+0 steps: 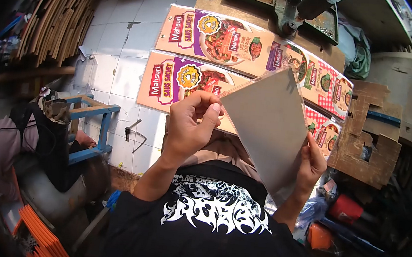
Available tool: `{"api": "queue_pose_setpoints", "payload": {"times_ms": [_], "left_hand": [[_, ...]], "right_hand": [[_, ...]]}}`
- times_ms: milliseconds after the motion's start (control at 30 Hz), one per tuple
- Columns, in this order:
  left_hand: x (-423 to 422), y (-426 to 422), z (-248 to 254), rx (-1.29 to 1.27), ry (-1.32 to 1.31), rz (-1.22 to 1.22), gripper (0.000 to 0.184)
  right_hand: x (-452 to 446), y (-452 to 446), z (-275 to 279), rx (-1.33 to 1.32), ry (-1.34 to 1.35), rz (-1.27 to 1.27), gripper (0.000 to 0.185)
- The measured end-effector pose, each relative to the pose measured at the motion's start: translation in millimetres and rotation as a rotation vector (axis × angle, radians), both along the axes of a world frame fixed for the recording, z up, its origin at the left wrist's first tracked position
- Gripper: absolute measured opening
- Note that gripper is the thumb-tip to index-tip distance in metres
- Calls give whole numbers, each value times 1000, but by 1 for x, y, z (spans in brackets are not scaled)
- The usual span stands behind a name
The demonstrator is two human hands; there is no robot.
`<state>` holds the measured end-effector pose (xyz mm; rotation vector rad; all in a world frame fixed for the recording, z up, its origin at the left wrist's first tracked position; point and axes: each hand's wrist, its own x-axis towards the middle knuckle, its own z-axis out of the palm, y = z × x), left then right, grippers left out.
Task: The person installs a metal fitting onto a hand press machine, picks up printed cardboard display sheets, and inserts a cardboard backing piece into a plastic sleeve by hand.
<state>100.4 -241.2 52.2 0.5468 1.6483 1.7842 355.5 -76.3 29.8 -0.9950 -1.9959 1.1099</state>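
Sheet handling in hand, apparently positioning or separating by the edges; grey sheet (270,127) aloft and tilted, above the lap and partly over the printed banners; right hand (312,163) grasping the right edge, thumb on the near face; left hand (191,127) with thumb and index drawn together at the upper-left corner, other fingers curled, pinch on the sheet or just beside it, cannot tell which.

Next move, as a judgement: calls for a sure hold at that left corner, light edge pressure, level support against bending or creasing; glare on the glossy face likely to hide any film edge.

Below, upper Mahsuri banner (185,30) and lower Mahsuri banner (153,81), roughly parallel, both partly covered by the sheet; brown board (218,3) under the upper one; beyond, dark metal press-like machine (288,27) beside black tray (248,1) with small bits inside.

Around: white tiled floor (138,37); stacked brown strips (59,30) at far left; blue stool frame (104,131) nearer; cut cardboard (368,166) at right; red object (344,209), blurred, near lower right.
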Motion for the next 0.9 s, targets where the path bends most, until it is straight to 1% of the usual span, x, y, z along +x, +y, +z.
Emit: {"api": "queue_pose_setpoints", "payload": {"times_ms": [67,167,233,267,367,500,567,600,667,733,800,833,900], "left_hand": [[1,1,0,-10,11,5,9],[4,0,-3,-57,66,9,8],[4,1,-4,-136,242,-7,8],[4,2,-4,-129,244,-9,8],[5,1,-9,-142,403,20,6],[6,-4,-10,-163,467,22,5],[3,-4,-10,-198,619,32,4],[-1,-5,-13,-194,621,30,4],[-11,-13,-21,-176,635,135,8],[-20,-21,-14,-130,469,208,8],[-26,-26,-10,-41,419,176,9],[-25,-25,-10,-39,419,175,9],[-22,-23,-9,-18,279,65,14]], "right_hand": [[0,0,0,58,-1,11,31],[-1,-2,4,63,-8,15,30],[-1,-2,2,85,3,17,29],[-1,-3,2,101,13,19,29],[0,-7,6,66,-5,22,29],[2,-11,11,46,-20,43,30],[-1,-10,13,75,-47,50,29],[-1,-9,13,78,-45,47,29],[2,-6,13,80,-31,38,29],[5,-3,11,77,-21,-9,29],[7,-3,9,70,-15,-56,29],[6,-2,9,72,-13,-58,29],[4,0,9,79,-7,-58,29]]}}
